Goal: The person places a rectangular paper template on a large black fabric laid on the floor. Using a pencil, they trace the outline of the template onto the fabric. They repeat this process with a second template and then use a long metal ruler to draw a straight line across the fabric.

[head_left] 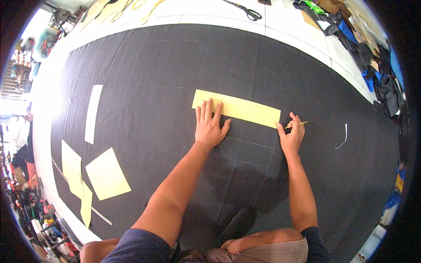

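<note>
A long yellow paper pattern piece point(250, 108) lies flat on a large black cloth point(158, 65) marked with thin pale lines. My left hand point(210, 125) rests palm down near the strip's left end, its fingers spread and pressing on the paper. At the strip's lower right corner is my right hand point(291, 133), fingers closed around a thin yellow pencil-like stick point(302, 123). The right thumb touches the edge of the paper there. Which end of the stick is the tip, I cannot tell.
Yellow paper pieces point(108, 174) and a white strip point(93, 115) lie to the left, beside a long thin stick point(101, 216). A white curved sliver point(344, 136) is at the right. Black-handled scissors point(251, 14) lie beyond the cloth on white tiles. Black and blue fabric point(362, 57) is heaped far right.
</note>
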`<state>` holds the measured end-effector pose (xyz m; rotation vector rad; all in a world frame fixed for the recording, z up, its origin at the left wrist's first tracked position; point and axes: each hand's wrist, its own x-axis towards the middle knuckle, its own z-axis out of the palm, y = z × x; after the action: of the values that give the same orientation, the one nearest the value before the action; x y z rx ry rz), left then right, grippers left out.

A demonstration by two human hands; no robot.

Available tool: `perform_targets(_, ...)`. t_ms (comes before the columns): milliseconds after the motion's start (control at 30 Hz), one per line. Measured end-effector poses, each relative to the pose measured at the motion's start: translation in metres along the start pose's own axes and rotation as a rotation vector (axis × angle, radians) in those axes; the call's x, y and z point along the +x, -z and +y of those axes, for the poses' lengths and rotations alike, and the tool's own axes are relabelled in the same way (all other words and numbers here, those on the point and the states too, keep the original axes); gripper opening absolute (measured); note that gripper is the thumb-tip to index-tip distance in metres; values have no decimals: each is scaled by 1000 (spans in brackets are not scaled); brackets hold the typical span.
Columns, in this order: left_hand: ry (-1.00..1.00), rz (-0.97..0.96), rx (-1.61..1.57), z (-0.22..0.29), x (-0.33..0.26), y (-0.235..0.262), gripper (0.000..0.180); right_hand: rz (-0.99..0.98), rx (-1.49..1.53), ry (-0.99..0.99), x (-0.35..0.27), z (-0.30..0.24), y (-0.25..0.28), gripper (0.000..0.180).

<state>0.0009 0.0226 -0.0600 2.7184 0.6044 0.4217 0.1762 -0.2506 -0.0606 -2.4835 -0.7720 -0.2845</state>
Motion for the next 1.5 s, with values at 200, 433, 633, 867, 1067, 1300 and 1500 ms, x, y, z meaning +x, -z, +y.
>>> perform_targets(200, 1, -19, 14, -1, -1, 2, 70, -2, -2, -19, 0, -4, 1, 43)
perform_targets(433, 8, 25, -3, 0, 1, 4, 66, 8, 12, 1, 0, -4, 0, 54)
perform_targets(633, 144, -106, 64, 13, 25, 9, 66, 41, 48, -11, 1, 1, 0, 63)
perform_targets(867, 255, -204, 93, 26, 42, 20, 83, 61, 55, -59, 2, -4, 2, 69)
perform_targets(1067, 297, -253, 96, 27, 45, 21, 91, 95, 97, -45, 0, -1, -2, 71)
perform_targets(1300, 276, -177, 89, 18, 35, 12, 97, 98, 103, -52, 1, -3, -2, 71)
perform_targets(1500, 321, -203, 38, 22, 36, 15, 98, 115, 90, 13, 2, 5, -7, 69)
